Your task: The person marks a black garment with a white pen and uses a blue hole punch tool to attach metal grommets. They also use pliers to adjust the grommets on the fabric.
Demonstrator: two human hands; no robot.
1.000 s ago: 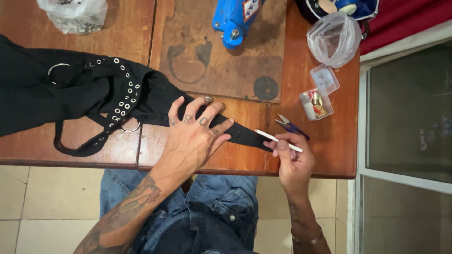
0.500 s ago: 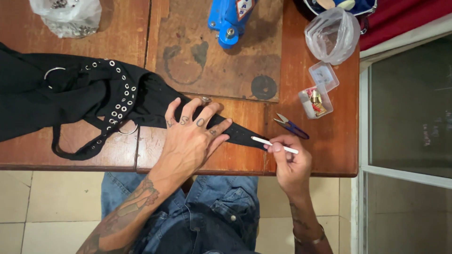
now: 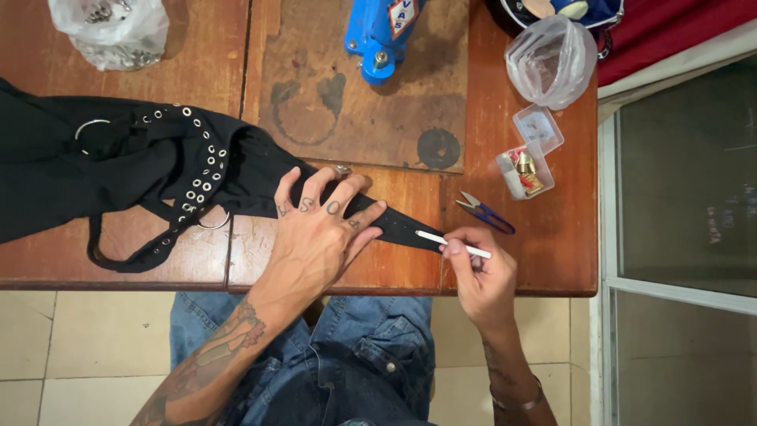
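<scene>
1. The left hand (image 3: 315, 241) lies flat, fingers spread, pressing a black strap (image 3: 402, 227) down on the wooden table (image 3: 544, 252). It grips nothing; it only pins the cloth in place.
2. The right hand (image 3: 482, 276) has its grip closed on a thin white marking pencil (image 3: 453, 244), pinched between thumb and fingers.
3. The pencil's tip touches, or all but touches, the tapered end of the strap, just to the right of the left hand's fingertips.
4. The strap runs left to right, narrowing toward the right hand. Its long axis sits nearly in line with the pencil, which tilts slightly down to the right.
5. The strap end therefore lies to the left of the right hand and a little farther from the person's body. The right hand is the nearer one to that end, while the left holds the wider part.
6. The strap belongs to a black garment (image 3: 118, 166) studded with metal eyelets and rings, bunched on the left side of the table.
7. Small blue-handled snips (image 3: 485, 211) lie just beyond the right hand, apart from it.
8. Farther back stand a small clear plastic box (image 3: 527, 170) of brass bits, a clear bag (image 3: 550, 61), and a blue press tool (image 3: 378, 35).
</scene>
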